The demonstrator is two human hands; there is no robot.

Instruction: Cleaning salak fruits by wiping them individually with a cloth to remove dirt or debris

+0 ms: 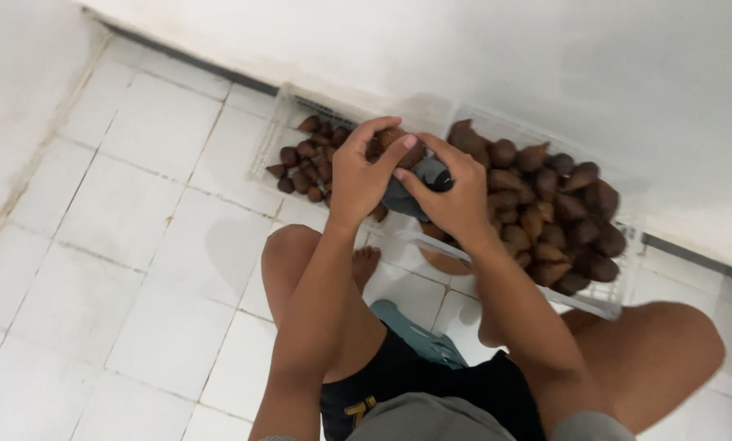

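Both hands meet above the floor: the left hand grips a brown fruit, the right hand a dark tool (unclear). Right crate is full, left crate holds few.

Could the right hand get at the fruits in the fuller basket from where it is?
Probably yes: the right hand hovers at the edge of the fuller basket, nothing between it and the brown fruits.
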